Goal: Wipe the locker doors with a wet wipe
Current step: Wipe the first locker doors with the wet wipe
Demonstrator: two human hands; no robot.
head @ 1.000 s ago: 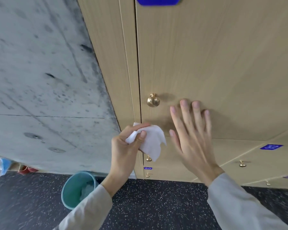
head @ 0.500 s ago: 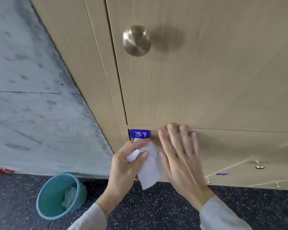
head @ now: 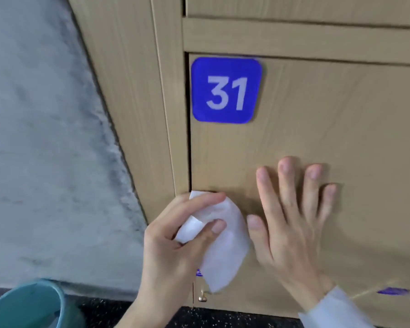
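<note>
A light wood locker door (head: 317, 119) fills the upper right, with a blue plate (head: 226, 89) reading 31 in its top left corner. My left hand (head: 173, 247) pinches a white wet wipe (head: 223, 247) between thumb and fingers, close to the door's left edge. The wipe hangs down from the pinch. My right hand (head: 291, 216) lies flat against the door with its fingers spread, just right of the wipe. The door's knob is hidden.
A grey concrete wall (head: 45, 138) stands left of the lockers. A teal bucket (head: 31, 304) sits on the dark speckled floor at the bottom left. Lower lockers show a small brass knob (head: 202, 297) and another blue plate (head: 392, 291).
The view has dropped from the upper locker to door 31, which now looks much closer. Both hands moved down onto this door; the left still holds the wipe.
</note>
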